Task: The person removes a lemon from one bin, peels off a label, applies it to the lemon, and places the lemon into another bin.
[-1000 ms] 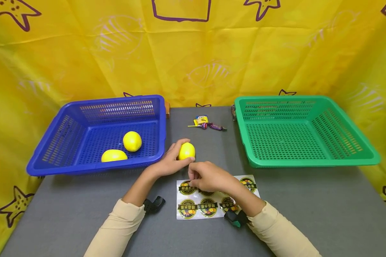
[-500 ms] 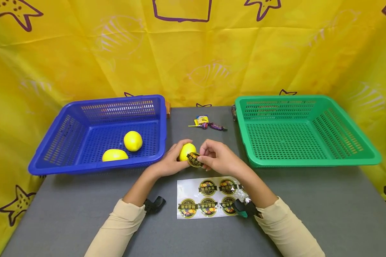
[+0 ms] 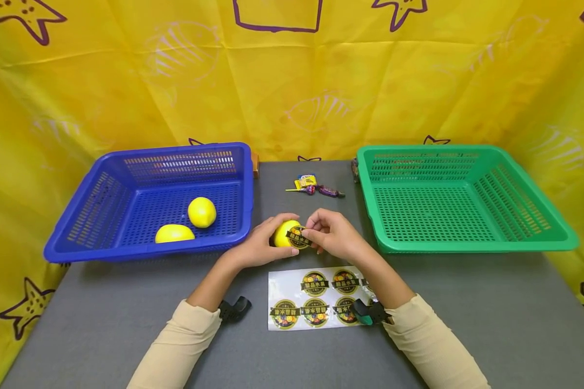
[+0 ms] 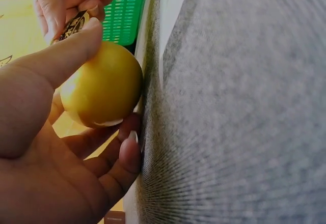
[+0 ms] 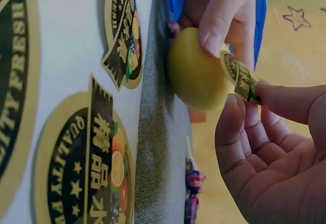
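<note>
My left hand (image 3: pixel 259 245) grips a yellow lemon (image 3: pixel 282 233) from its left side, thumb and fingers curled round it, on the grey table. In the left wrist view the lemon (image 4: pixel 104 89) sits between thumb and fingers. My right hand (image 3: pixel 334 233) pinches the edge of a round black-and-gold sticker (image 3: pixel 298 236) between thumb and fingertips. In the right wrist view the sticker (image 5: pixel 239 76) lies against the side of the lemon (image 5: pixel 196 74). Below the hands a white sheet (image 3: pixel 283 283) bears several more such stickers; its upper left spot is bare.
On the left stands a blue basket (image 3: pixel 148 249) with two lemons (image 3: pixel 201 212) inside. A green basket (image 3: pixel 472 246) stands on the right. Between them at the back lie a lollipop (image 3: pixel 309 190) and wrapped candies (image 3: pixel 328 192). A yellow curtain (image 3: pixel 292 81) hangs behind.
My right hand has lifted one sticker off the sheet and brought it up to the lemon. The left hand has kept its grip, shifting slightly right with the lemon.
</note>
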`<state>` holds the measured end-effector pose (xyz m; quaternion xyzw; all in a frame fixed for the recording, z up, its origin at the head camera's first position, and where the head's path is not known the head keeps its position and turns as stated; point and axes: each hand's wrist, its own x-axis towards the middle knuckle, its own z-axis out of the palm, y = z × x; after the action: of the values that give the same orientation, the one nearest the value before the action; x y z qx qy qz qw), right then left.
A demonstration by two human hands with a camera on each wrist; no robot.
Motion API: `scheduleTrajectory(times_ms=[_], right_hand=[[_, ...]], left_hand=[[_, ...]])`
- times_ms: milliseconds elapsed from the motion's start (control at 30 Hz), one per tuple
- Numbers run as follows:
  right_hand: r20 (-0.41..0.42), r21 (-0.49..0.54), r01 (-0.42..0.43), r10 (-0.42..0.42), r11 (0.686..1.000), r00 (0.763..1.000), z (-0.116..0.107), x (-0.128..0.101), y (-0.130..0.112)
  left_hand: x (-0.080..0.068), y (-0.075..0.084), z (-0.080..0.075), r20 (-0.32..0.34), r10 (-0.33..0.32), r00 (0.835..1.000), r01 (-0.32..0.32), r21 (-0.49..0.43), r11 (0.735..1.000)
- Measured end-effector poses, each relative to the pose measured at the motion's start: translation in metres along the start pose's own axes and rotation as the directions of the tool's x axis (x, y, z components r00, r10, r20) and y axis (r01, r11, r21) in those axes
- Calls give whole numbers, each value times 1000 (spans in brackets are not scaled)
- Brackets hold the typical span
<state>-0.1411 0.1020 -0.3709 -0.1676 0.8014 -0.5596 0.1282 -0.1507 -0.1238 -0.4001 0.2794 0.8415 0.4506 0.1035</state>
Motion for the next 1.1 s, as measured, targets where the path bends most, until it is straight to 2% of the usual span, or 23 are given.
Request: scheduleTrajectory(times_ms=[133,233,433,567,1100], right_hand=[[-11,0,-23,23,1000,1000,0,1,1],[-17,0,-28,28,1000,999,0,1,2],[-15,-8,-35,35,999,999,2,3,5],[-7,1,-40,40,999,999,3,3,6],[25,40,-18,17,999,1000,2,2,6]], left_hand=[[1,1,0,-2,50,999,-50,-48,998],[1,2,1,29,59,998,-55,-118,992],[2,4,1,114,18,993,11,-252,968],[2,4,1,133,-17,991,57,-307,950],[2,3,1,129,2,992,42,-335,941]])
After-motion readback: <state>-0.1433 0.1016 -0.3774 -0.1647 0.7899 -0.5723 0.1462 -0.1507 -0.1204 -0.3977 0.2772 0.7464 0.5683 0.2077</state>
